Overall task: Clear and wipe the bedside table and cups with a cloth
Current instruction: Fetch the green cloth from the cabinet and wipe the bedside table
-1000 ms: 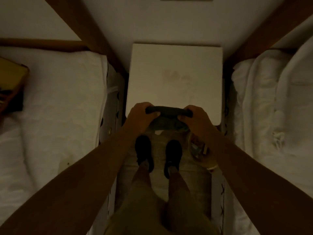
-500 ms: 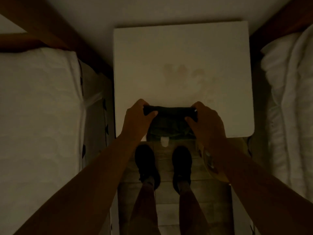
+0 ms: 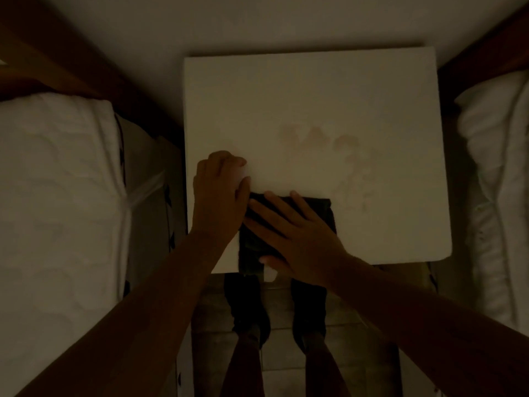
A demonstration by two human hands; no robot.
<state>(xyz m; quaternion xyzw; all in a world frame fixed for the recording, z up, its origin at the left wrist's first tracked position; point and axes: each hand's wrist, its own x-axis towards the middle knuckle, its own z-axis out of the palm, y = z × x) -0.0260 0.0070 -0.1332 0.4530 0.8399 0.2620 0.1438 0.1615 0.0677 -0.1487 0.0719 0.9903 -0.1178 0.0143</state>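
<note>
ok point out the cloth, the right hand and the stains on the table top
cloth (image 3: 322,210): head view, its uncovered far right corner
right hand (image 3: 306,242): head view, back of the hand, lying flat on the cloth
stains (image 3: 317,138): head view, middle of the brownish marks

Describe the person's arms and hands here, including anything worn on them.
Both arms are bare: the left forearm and right forearm show no sleeves up to the frame's edge. The left hand and right hand wear no gloves. No watch, bracelet or ring shows, though the dim light could hide small items.
</note>
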